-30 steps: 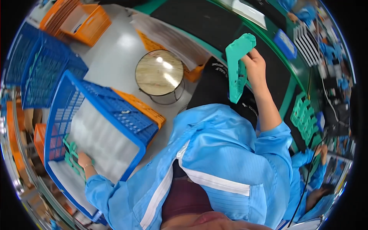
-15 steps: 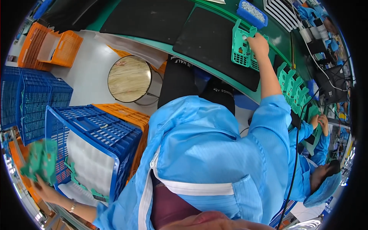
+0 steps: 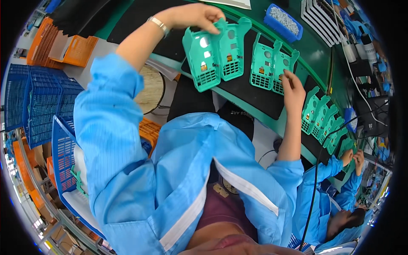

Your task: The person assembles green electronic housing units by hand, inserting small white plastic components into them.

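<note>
Since the frame before, the left hand (image 3: 193,17) had swung up from beside the blue crate (image 3: 63,155), bringing a green plastic housing (image 3: 203,57) over the near edge of the green surface (image 3: 316,55), while the right hand (image 3: 294,91) had slid down from the top of a second housing (image 3: 262,63) to its right edge. From the head view, the left fingers pinched the upper rim of the first housing, which hung tilted, its gridded end downward. The right fingers were slightly parted beside the second housing, which lay on a black mat (image 3: 263,100); whether they touched or gripped it, I could not tell. Both housings bore small orange-yellow labels, their print too small to read. White lettering (image 3: 243,113) showed on the person's dark trousers, partly covered by the blue jacket (image 3: 187,140). Farther right, more green housings (image 3: 321,117) stood in a row, near a co-worker's hands (image 3: 352,157). Beyond the second housing sat a blue tray (image 3: 279,31) of small pale pieces, and a bottle (image 3: 369,46) carried marks too small to make out.
</note>
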`<state>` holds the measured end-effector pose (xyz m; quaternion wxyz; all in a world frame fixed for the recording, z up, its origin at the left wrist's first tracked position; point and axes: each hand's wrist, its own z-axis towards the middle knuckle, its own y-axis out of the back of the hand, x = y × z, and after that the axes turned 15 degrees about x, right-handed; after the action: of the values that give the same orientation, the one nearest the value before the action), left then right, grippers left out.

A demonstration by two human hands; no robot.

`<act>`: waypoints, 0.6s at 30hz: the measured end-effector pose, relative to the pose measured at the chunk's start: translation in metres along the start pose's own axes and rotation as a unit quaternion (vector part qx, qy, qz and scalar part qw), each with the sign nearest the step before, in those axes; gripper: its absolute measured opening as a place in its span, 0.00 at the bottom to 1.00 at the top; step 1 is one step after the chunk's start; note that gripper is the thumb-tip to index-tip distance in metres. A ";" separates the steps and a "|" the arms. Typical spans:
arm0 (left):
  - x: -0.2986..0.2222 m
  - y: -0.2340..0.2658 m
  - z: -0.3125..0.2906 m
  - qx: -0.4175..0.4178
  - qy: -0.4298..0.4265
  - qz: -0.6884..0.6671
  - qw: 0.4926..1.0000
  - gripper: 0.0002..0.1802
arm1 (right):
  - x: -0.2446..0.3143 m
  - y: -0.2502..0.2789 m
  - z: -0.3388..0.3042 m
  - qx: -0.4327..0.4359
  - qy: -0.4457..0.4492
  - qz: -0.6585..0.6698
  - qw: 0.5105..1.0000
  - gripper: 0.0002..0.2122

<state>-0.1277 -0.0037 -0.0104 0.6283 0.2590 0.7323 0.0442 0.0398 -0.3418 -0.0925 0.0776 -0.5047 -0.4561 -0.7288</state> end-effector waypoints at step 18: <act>0.054 -0.028 0.040 -0.260 0.041 0.240 0.934 0.23 | 0.062 -0.053 0.032 0.093 -0.042 -0.158 0.982 0.24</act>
<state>-0.1035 -0.0148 -0.0784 0.6138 0.2527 0.6363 0.3931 0.0011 -0.2661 -0.0709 -0.0112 -0.4469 -0.5992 -0.6642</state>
